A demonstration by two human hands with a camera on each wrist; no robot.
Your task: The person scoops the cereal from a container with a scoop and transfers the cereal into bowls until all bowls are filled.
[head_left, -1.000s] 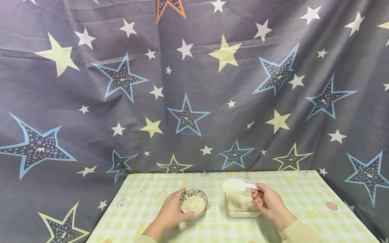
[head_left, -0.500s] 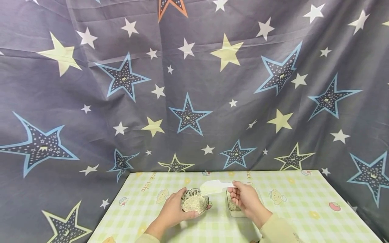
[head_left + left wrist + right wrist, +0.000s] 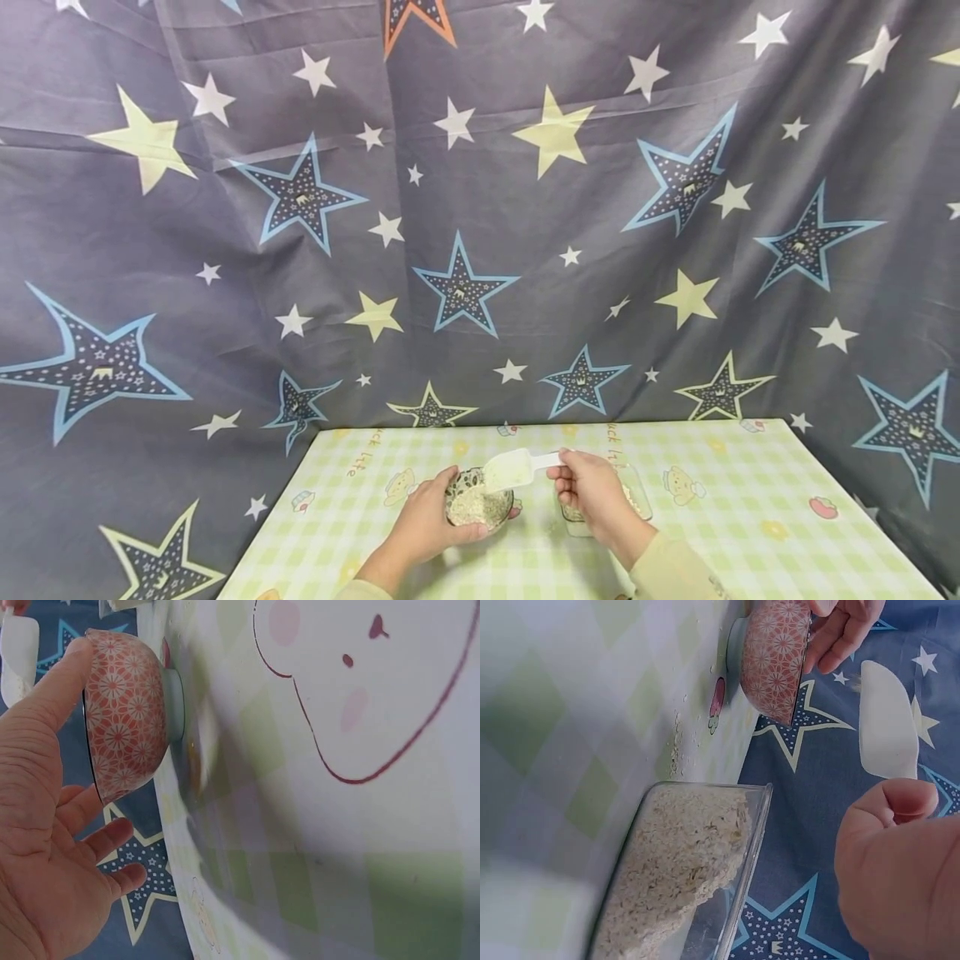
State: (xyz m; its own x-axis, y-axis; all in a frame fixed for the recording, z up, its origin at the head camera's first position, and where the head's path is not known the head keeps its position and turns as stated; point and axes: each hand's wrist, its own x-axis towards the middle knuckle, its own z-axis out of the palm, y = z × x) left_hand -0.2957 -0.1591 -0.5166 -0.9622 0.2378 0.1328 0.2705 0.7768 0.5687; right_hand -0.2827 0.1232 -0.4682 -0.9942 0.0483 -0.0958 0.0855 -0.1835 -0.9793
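My left hand [image 3: 429,518] grips a small bowl [image 3: 126,712] by its rim, thumb on the near side and fingers on the far side. Red with white flowers outside, the bowl is heaped with pale oat flakes [image 3: 474,505]. My right hand [image 3: 600,497] pinches the handle of a white plastic scoop [image 3: 510,469]. The scoop's blade is tipped down over the bowl's right part, its tip at the oats. Below my right hand stands a clear rectangular container [image 3: 759,817] with more oats piled to one side; in the head view that hand partly covers it.
A green-and-white checked cloth [image 3: 750,533] with cartoon prints covers the table. Loose flakes [image 3: 676,742] lie on it between bowl and container. Behind the table hangs a dark curtain [image 3: 480,208] with stars.
My right hand has carried the scoop left from above the container to the bowl and tipped it. The heap in the bowl looks higher. My left hand keeps its grip.
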